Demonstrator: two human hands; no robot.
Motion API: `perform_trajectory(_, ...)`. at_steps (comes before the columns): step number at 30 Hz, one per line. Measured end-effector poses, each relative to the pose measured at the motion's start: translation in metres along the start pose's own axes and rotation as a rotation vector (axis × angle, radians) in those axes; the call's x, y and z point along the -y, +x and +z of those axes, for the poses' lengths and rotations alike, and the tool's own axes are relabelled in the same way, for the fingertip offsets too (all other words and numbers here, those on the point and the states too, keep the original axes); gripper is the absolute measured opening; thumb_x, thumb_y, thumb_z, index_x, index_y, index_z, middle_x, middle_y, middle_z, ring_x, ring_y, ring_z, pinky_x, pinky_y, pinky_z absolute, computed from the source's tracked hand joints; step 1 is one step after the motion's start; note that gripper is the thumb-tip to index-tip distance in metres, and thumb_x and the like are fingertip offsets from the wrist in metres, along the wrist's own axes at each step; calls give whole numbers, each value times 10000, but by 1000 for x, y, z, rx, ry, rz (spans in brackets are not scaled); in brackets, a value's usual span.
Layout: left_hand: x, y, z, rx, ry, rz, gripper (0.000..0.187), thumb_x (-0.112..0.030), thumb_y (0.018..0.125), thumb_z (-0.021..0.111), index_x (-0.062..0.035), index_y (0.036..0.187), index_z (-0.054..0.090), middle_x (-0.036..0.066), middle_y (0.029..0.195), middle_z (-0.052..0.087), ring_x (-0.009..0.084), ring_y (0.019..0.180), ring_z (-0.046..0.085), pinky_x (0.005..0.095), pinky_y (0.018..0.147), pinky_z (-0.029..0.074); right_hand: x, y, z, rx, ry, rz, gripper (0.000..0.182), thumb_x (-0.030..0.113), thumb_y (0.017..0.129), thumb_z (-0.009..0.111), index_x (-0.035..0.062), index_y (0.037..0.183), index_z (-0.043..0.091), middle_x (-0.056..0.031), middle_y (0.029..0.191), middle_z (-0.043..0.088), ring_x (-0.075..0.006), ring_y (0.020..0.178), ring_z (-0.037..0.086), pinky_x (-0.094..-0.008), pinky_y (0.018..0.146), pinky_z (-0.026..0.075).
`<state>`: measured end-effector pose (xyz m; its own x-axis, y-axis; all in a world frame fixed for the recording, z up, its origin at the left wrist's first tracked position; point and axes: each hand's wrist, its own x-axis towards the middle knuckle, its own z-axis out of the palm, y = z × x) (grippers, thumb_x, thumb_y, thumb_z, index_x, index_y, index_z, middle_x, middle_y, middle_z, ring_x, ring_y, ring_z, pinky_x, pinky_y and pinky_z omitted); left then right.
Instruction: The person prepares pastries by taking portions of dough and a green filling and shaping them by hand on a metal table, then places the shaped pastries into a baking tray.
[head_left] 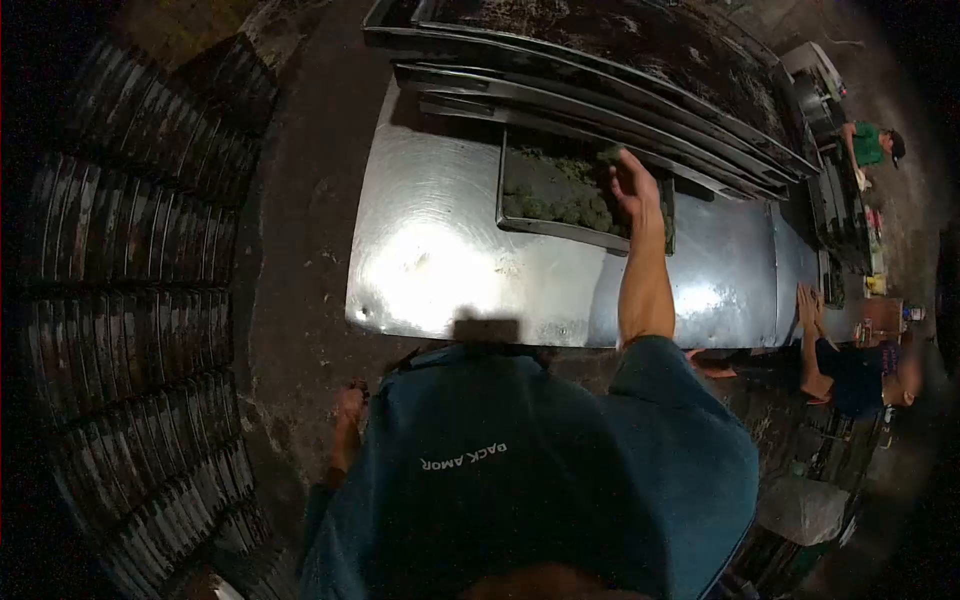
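Note:
My right hand (633, 187) reaches over a shallow metal tray (565, 232) with its fingers curved. A small green clump (608, 155) shows at the tips of the thumb and forefinger. More crumbly dark green clumps (575, 208) lie in the tray, mostly along its near and left sides. The tray rests on a shiny metal tabletop (440, 215), partly under the overhang of large stacked trays. Low beside my body, away from the table, hangs my left hand (350, 402); it is small and dim, so its fingers cannot be made out clearly.
Large dark-stained trays (610, 45) are stacked at the table's far side. Rows of dark metal trays (130, 320) stand along the left. At the right, a person in dark clothes (850, 378) has hands at the table end; farther back is a person in green (868, 146).

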<state>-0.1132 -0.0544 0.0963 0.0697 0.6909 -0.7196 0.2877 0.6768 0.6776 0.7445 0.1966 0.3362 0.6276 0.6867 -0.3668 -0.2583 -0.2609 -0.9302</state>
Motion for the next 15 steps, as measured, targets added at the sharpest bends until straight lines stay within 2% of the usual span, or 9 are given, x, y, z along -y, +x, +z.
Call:
perform_trajectory(2,6,29,16,133,-258,234,358,-334,958,416,-25,1042,575,102,904,601,247,746,556,381,699,467,-9,-6,-17,-144,637,104,286,366,897,563,93,945,631,-67,855,613,-241,730,557,-363,649,498)
perform_trajectory(3,5,40,30,201,-385,347,362,-341,956,418,-30,1057,572,104,911,608,259,768,562,385,720,464,-6,-15,-14,-144,636,101,286,366,897,563,93,945,631,-67,855,613,-241,730,557,-363,649,498)
perform_trajectory(5,-9,68,66,336,-631,570,371,-355,952,421,-41,1088,565,106,925,623,285,811,573,392,761,459,2,-36,-1,-301,1178,74,313,371,917,534,80,808,568,-80,800,584,-228,712,544,-323,628,503)
perform_trajectory(7,-25,151,136,474,-873,785,384,-369,949,425,-51,1119,558,109,938,637,310,854,584,399,803,453,-12,-15,-12,-301,1146,47,370,408,931,502,85,751,494,-78,746,554,-207,654,511,-316,565,471)
perform_trajectory(8,-38,145,128,476,-869,780,384,-369,949,425,-51,1119,558,109,938,637,310,854,584,399,803,453,-12,-13,-12,-248,964,15,390,426,934,490,88,740,485,-76,723,537,-197,621,486,-315,531,437)
perform_trajectory(10,-50,151,113,426,-573,689,378,-351,936,451,-28,1092,568,111,934,638,293,844,590,399,779,456,-17,1,-13,-265,661,-59,449,468,939,455,94,690,462,-65,640,493,-168,548,421,-299,454,310)
perform_trajectory(13,-51,174,96,334,-142,544,371,-325,916,490,8,1052,584,115,927,639,269,827,600,399,743,461,-7,-7,-1,-457,286,-92,459,469,937,457,106,656,445,-56,585,453,-155,529,390,-321,454,306)
perform_trajectory(14,-52,169,94,330,-143,540,371,-325,916,490,8,1052,584,115,927,639,269,827,600,399,743,461,-5,-9,6,-454,284,-88,459,469,937,457,106,656,445,-56,585,453,-155,529,390,-321,454,306)
perform_trajectory(15,-35,157,81,281,-100,438,350,-308,910,499,6,1036,587,112,911,633,257,806,593,392,721,458,-4,-13,13,-428,-74,-215,422,445,930,478,82,716,493,-93,617,502,-193,584,453,-350,512,350)
